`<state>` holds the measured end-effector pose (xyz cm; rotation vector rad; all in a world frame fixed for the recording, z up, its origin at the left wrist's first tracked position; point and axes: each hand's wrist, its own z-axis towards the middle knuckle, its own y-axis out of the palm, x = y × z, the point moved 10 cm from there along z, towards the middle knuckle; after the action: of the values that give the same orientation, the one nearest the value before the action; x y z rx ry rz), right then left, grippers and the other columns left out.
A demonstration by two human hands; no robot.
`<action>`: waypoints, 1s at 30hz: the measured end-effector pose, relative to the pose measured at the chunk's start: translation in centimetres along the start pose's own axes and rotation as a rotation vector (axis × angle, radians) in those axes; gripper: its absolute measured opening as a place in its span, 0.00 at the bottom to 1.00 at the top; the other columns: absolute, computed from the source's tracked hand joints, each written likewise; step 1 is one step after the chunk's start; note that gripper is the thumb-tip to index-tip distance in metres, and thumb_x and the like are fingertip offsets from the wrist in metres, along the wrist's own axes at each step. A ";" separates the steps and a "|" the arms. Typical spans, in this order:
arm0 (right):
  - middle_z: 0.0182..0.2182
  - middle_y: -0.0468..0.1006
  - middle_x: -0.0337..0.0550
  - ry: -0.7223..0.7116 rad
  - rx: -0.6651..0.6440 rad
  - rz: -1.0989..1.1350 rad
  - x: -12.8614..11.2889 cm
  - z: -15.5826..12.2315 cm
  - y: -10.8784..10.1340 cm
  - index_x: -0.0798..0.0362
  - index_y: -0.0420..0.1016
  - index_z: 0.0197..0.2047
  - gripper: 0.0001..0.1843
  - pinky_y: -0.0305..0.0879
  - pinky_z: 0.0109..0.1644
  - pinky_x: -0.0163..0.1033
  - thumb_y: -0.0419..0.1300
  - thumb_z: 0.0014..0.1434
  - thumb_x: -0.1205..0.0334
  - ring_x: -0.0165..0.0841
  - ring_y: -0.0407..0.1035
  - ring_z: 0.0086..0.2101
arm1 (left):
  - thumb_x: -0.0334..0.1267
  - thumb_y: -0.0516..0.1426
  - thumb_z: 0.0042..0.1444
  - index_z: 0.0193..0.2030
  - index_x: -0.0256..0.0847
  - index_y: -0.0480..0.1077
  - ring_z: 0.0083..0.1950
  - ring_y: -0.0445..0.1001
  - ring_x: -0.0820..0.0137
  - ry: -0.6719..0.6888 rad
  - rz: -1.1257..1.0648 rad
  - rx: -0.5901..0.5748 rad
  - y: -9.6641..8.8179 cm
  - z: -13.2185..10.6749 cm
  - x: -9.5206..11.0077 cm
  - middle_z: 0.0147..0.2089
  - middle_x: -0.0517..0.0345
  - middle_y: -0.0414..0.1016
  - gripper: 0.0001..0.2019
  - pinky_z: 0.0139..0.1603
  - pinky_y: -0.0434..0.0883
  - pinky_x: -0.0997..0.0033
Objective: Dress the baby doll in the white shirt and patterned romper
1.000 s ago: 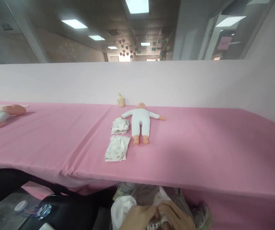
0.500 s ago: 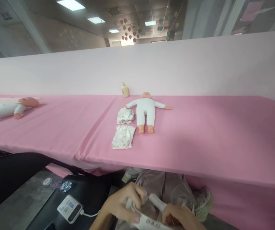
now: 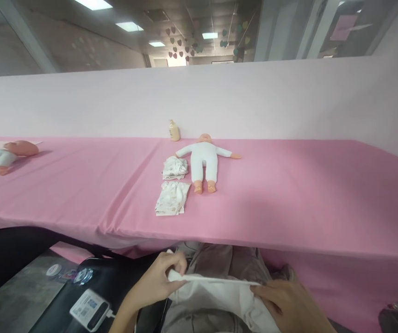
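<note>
A white cloth (image 3: 220, 292) with a straight, band-like top edge is stretched over my lap. My left hand (image 3: 159, 282) pinches one end of that edge, and a small white tip sticks up behind its fingers. At the other end, my right hand (image 3: 285, 303) grips the edge while the cloth hangs down beside it. Beyond the hands, a baby doll (image 3: 204, 159) in a white suit lies on its back on the pink-covered table (image 3: 282, 199), arms spread. Two folded patterned cloths, the far one (image 3: 175, 169) and the near one (image 3: 172, 200), lie left of the doll.
A yellowish pump bottle (image 3: 174, 132) stands by the white wall (image 3: 271, 99). Another doll (image 3: 8, 155) lies at the far left. On the black chair (image 3: 115, 282) beside me are a power bank (image 3: 90, 310) and a plastic bottle (image 3: 70, 274).
My hands have moved apart, pulling the white cloth from a bunched shape into a taut, straight edge. My view has turned slightly right.
</note>
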<state>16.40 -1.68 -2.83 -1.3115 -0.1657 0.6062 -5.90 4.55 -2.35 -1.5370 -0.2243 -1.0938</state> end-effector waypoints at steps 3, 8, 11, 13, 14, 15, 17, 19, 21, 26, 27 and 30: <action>0.20 0.73 0.33 -0.072 -0.007 -0.080 -0.8 0.3 0.6 0.45 0.73 0.36 0.17 0.46 0.23 0.35 0.53 0.49 0.75 0.28 0.68 0.20 | 0.40 0.60 0.50 0.17 0.37 0.68 0.23 0.61 0.77 0.172 -0.181 -0.164 0.6 -0.9 1.3 0.20 0.60 0.63 0.15 0.27 0.58 0.76; 0.24 0.74 0.35 -0.004 0.006 -0.274 0.4 0.5 1.1 0.45 0.70 0.40 0.18 0.46 0.22 0.34 0.54 0.48 0.74 0.28 0.67 0.18 | 0.35 0.51 0.56 0.29 0.43 0.77 0.29 0.68 0.71 -0.003 0.155 -0.052 -0.9 -0.2 -0.7 0.27 0.55 0.72 0.13 0.31 0.61 0.74; 0.21 0.74 0.34 0.033 -0.010 -0.278 1.5 0.6 1.6 0.46 0.70 0.44 0.18 0.47 0.21 0.35 0.56 0.49 0.71 0.32 0.68 0.17 | 0.35 0.49 0.57 0.37 0.44 0.77 0.35 0.73 0.66 -0.172 0.316 0.080 -1.8 -0.1 -2.6 0.34 0.53 0.76 0.14 0.36 0.65 0.72; 0.18 0.74 0.34 0.052 -0.027 -0.211 1.9 0.8 1.8 0.47 0.72 0.43 0.14 0.49 0.21 0.35 0.55 0.53 0.68 0.33 0.69 0.16 | 0.37 0.47 0.59 0.39 0.43 0.76 0.38 0.73 0.64 -0.208 0.265 0.107 -1.5 -0.4 -3.3 0.36 0.52 0.77 0.16 0.40 0.67 0.70; 0.17 0.74 0.35 0.065 -0.038 -0.152 2.1 1.0 1.8 0.48 0.73 0.43 0.13 0.50 0.21 0.35 0.54 0.56 0.66 0.34 0.69 0.17 | 0.38 0.47 0.59 0.41 0.43 0.76 0.39 0.73 0.63 -0.214 0.215 0.111 -1.3 -0.6 -3.7 0.37 0.52 0.77 0.16 0.42 0.67 0.69; 0.17 0.75 0.36 0.082 -0.052 -0.075 2.1 1.3 1.8 0.48 0.74 0.43 0.13 0.53 0.22 0.34 0.52 0.58 0.64 0.33 0.70 0.18 | 0.39 0.47 0.60 0.43 0.42 0.75 0.41 0.73 0.63 -0.220 0.155 0.119 -1.0 -0.8 -4.0 0.38 0.52 0.77 0.16 0.43 0.67 0.69; 0.18 0.76 0.36 0.157 -0.088 0.113 2.5 1.7 1.7 0.48 0.77 0.40 0.14 0.57 0.24 0.32 0.50 0.61 0.61 0.31 0.70 0.19 | 0.41 0.49 0.59 0.49 0.41 0.72 0.43 0.73 0.64 -0.233 0.001 0.146 -0.6 -1.2 -4.8 0.41 0.53 0.76 0.16 0.46 0.68 0.68; 0.18 0.76 0.36 0.268 -0.144 0.314 3.0 1.8 1.8 0.49 0.79 0.34 0.15 0.59 0.24 0.30 0.51 0.60 0.57 0.29 0.70 0.20 | 0.41 0.50 0.58 0.54 0.39 0.68 0.44 0.73 0.65 -0.239 -0.172 0.163 -0.1 -1.3 -5.5 0.44 0.53 0.76 0.19 0.47 0.69 0.68; 0.19 0.76 0.36 0.357 -0.178 0.471 3.1 1.5 1.9 0.50 0.79 0.29 0.16 0.60 0.24 0.29 0.52 0.60 0.54 0.28 0.70 0.21 | 0.39 0.49 0.58 0.55 0.37 0.68 0.41 0.73 0.66 -0.219 -0.245 0.185 0.3 -1.1 -5.8 0.43 0.53 0.76 0.19 0.46 0.70 0.69; 0.30 0.80 0.39 0.254 -0.052 0.473 2.6 0.7 0.7 0.47 0.78 0.42 0.14 0.69 0.33 0.32 0.54 0.58 0.58 0.31 0.74 0.30 | 0.34 0.49 0.57 0.45 0.39 0.73 0.42 0.74 0.65 -0.146 0.159 0.322 -1.3 -0.4 -4.9 0.40 0.52 0.76 0.14 0.45 0.69 0.68; 0.33 0.80 0.40 0.217 -0.028 0.438 2.6 0.7 0.5 0.47 0.76 0.45 0.15 0.70 0.35 0.33 0.53 0.58 0.60 0.32 0.74 0.32 | 0.32 0.49 0.56 0.43 0.40 0.74 0.43 0.73 0.64 -0.121 0.219 0.313 -1.5 -0.2 -4.5 0.41 0.52 0.76 0.14 0.46 0.69 0.68; 0.38 0.80 0.44 0.151 0.052 0.272 3.6 1.1 -0.4 0.49 0.76 0.45 0.18 0.71 0.40 0.37 0.48 0.59 0.67 0.33 0.74 0.37 | 0.29 0.50 0.54 0.42 0.43 0.75 0.45 0.72 0.65 -0.061 0.286 0.224 -2.1 0.2 -3.2 0.40 0.54 0.75 0.15 0.48 0.67 0.69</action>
<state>18.99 1.05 -2.97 -1.3343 0.1539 0.7325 -8.89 6.72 -3.25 -1.3546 -0.1569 -0.7704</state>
